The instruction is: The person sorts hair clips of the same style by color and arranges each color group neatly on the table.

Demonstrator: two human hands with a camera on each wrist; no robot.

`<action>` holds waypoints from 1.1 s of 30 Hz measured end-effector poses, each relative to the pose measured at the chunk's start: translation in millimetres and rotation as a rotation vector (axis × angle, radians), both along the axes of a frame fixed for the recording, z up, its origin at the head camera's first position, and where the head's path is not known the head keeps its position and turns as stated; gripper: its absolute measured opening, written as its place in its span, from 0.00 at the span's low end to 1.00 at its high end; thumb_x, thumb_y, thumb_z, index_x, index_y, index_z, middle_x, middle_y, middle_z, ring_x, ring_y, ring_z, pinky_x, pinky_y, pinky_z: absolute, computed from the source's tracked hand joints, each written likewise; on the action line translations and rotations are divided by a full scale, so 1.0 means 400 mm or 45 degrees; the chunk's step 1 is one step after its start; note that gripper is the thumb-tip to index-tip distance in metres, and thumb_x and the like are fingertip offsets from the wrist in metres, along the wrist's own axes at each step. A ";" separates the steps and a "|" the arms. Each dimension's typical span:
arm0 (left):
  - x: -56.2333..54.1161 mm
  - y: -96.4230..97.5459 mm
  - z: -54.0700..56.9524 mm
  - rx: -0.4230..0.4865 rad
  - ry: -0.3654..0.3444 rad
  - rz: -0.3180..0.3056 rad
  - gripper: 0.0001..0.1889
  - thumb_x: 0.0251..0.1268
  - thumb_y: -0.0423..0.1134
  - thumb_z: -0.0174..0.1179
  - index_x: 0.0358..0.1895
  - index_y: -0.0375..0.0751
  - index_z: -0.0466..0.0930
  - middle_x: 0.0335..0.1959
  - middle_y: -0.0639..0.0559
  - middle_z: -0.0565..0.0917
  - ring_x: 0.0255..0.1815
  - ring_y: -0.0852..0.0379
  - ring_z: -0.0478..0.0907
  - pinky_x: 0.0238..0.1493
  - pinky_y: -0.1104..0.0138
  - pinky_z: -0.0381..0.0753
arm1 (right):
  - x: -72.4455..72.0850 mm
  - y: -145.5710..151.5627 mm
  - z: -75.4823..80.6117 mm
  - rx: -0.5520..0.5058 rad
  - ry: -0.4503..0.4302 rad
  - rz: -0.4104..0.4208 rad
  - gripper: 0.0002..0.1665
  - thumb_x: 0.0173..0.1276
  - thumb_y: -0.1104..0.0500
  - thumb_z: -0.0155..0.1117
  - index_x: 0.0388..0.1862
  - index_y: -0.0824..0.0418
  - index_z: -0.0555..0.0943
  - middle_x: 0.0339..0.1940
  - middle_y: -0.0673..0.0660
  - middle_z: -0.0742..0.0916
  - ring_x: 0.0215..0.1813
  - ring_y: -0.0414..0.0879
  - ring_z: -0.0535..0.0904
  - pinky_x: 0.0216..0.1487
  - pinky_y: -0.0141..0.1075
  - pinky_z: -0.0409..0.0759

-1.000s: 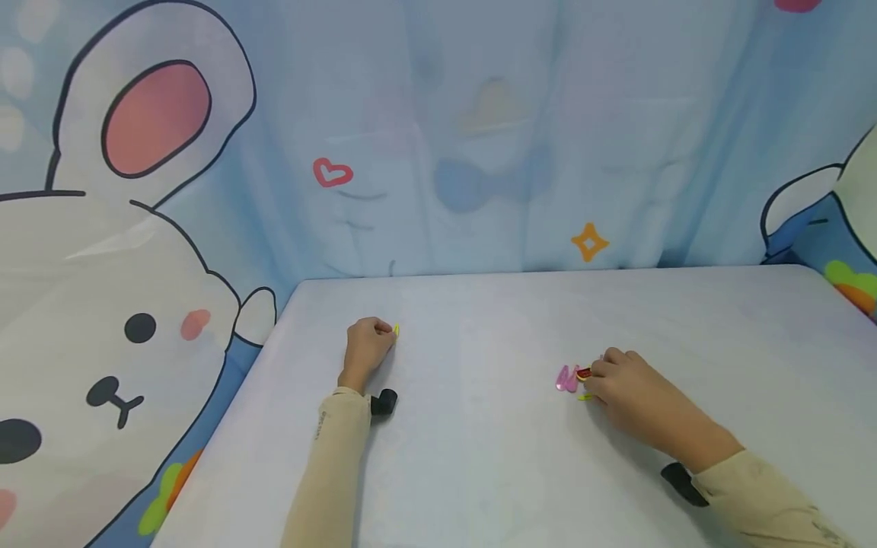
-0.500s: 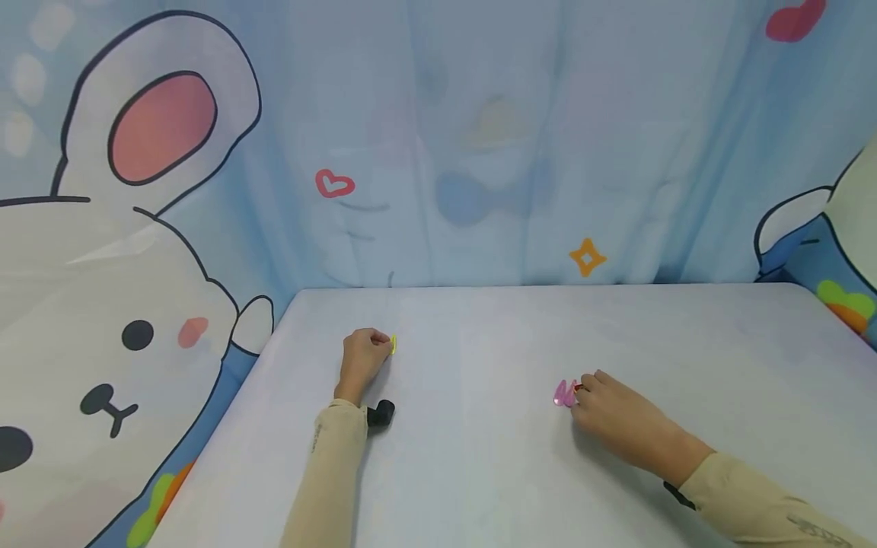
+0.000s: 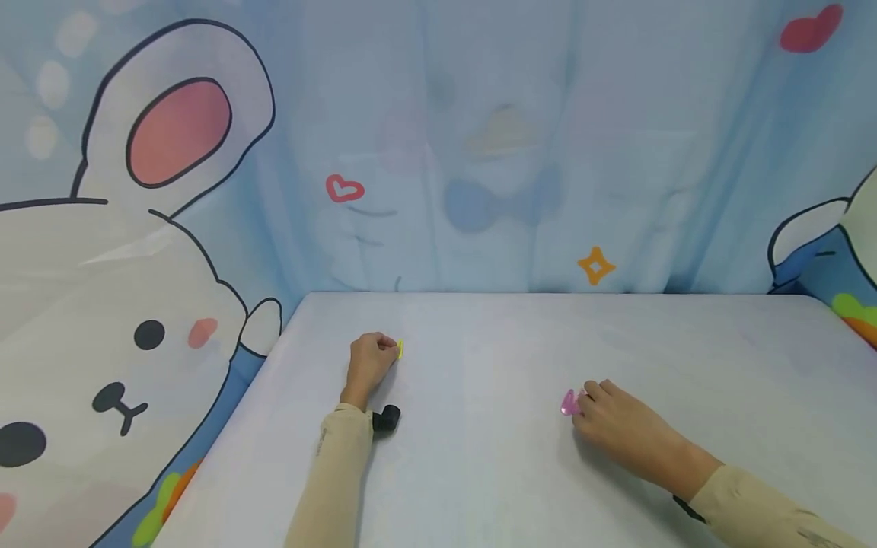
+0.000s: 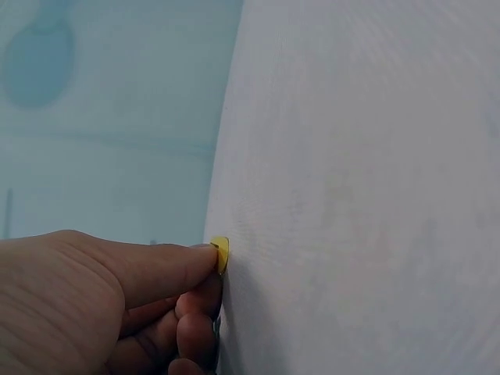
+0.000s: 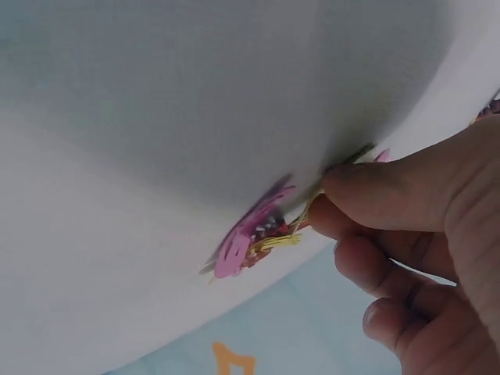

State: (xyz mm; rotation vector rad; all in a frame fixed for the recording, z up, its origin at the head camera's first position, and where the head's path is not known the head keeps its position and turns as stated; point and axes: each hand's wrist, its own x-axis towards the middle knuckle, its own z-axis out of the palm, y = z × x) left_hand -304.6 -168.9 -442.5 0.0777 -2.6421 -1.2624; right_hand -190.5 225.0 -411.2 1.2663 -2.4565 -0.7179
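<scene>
My left hand [image 3: 370, 364] is near the back left of the table. Thumb and forefinger pinch a small yellow hair clip [image 4: 223, 254], its rounded end showing past the fingertips; the other fingers are curled below. Farther right, my right hand [image 3: 626, 426] reaches down over a small cluster of clips. Pink hair clips [image 5: 232, 254] lie there beside red and yellow clips [image 5: 273, 241]. In the right wrist view its thumb and forefinger pinch a thin yellow hair clip [image 5: 314, 198] at the cluster's edge. That hand hides part of the cluster in the head view.
Both hands work over a white-covered table [image 3: 479, 457]. Behind its far edge hangs a light blue curtain [image 3: 411, 251] with cartoon prints. A dark, reddish small thing [image 5: 491, 109] shows at the right edge of the right wrist view.
My right hand has moved slightly left over the cluster, covering the red and yellow clips that showed earlier. The left hand keeps its yellow clip almost in place. The head view has tilted up.
</scene>
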 end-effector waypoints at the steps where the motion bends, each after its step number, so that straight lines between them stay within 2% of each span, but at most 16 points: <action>1: 0.000 0.001 -0.001 -0.003 0.005 -0.004 0.03 0.68 0.29 0.67 0.39 0.32 0.89 0.33 0.45 0.87 0.37 0.49 0.83 0.44 0.55 0.83 | 0.002 0.001 -0.003 -0.002 -0.001 -0.006 0.24 0.48 0.62 0.92 0.40 0.66 0.87 0.38 0.63 0.85 0.42 0.57 0.77 0.50 0.47 0.84; 5: 0.000 0.001 -0.002 -0.006 0.009 0.016 0.03 0.69 0.29 0.68 0.38 0.33 0.89 0.33 0.46 0.87 0.37 0.49 0.83 0.44 0.55 0.83 | 0.001 -0.001 -0.013 -0.058 0.044 0.030 0.26 0.48 0.66 0.91 0.42 0.71 0.85 0.37 0.66 0.84 0.40 0.59 0.77 0.51 0.50 0.85; 8: -0.001 0.000 -0.003 0.006 0.007 0.023 0.03 0.69 0.29 0.68 0.38 0.33 0.89 0.33 0.46 0.87 0.37 0.49 0.83 0.44 0.55 0.83 | -0.006 -0.009 -0.015 -0.164 0.074 0.061 0.24 0.49 0.68 0.89 0.40 0.71 0.83 0.31 0.64 0.81 0.35 0.56 0.72 0.43 0.46 0.82; 11: 0.000 0.001 -0.005 0.016 0.002 0.005 0.03 0.69 0.29 0.67 0.39 0.32 0.88 0.33 0.46 0.86 0.36 0.50 0.82 0.43 0.56 0.83 | -0.018 -0.026 -0.012 -0.338 0.010 0.059 0.20 0.54 0.70 0.85 0.35 0.68 0.79 0.26 0.58 0.76 0.29 0.50 0.67 0.34 0.43 0.74; 15: -0.003 0.003 -0.005 0.021 0.006 -0.006 0.03 0.70 0.30 0.67 0.38 0.33 0.88 0.31 0.47 0.86 0.34 0.51 0.82 0.41 0.57 0.83 | -0.042 -0.070 0.006 -0.634 -0.235 -0.040 0.16 0.63 0.72 0.77 0.32 0.63 0.76 0.25 0.51 0.75 0.28 0.44 0.67 0.31 0.39 0.75; 19: -0.006 0.000 -0.005 0.019 0.018 0.006 0.03 0.70 0.30 0.67 0.37 0.33 0.88 0.32 0.46 0.86 0.35 0.50 0.82 0.43 0.56 0.82 | -0.081 -0.124 0.024 -1.010 -0.634 -0.189 0.11 0.72 0.73 0.68 0.33 0.61 0.77 0.26 0.47 0.76 0.28 0.39 0.68 0.31 0.35 0.73; 23: -0.003 -0.007 -0.006 0.014 -0.012 0.046 0.04 0.71 0.31 0.67 0.38 0.34 0.89 0.33 0.46 0.87 0.38 0.49 0.82 0.44 0.56 0.83 | -0.122 -0.181 0.023 -1.326 -0.978 -0.380 0.06 0.76 0.69 0.62 0.36 0.64 0.80 0.27 0.49 0.79 0.28 0.42 0.70 0.30 0.36 0.71; 28: -0.004 -0.010 -0.007 0.001 -0.006 0.059 0.05 0.70 0.33 0.68 0.38 0.33 0.90 0.34 0.46 0.87 0.38 0.49 0.82 0.44 0.55 0.83 | -0.167 -0.254 0.017 -1.551 -1.283 -0.600 0.07 0.77 0.65 0.60 0.40 0.69 0.82 0.31 0.56 0.84 0.33 0.48 0.77 0.34 0.39 0.76; 33: -0.010 0.001 -0.003 -0.018 -0.001 0.033 0.04 0.69 0.32 0.69 0.35 0.34 0.88 0.31 0.47 0.86 0.35 0.50 0.81 0.42 0.56 0.82 | -0.207 -0.309 0.014 -1.669 -1.499 -0.679 0.09 0.77 0.64 0.61 0.40 0.70 0.82 0.32 0.59 0.86 0.35 0.48 0.79 0.38 0.38 0.77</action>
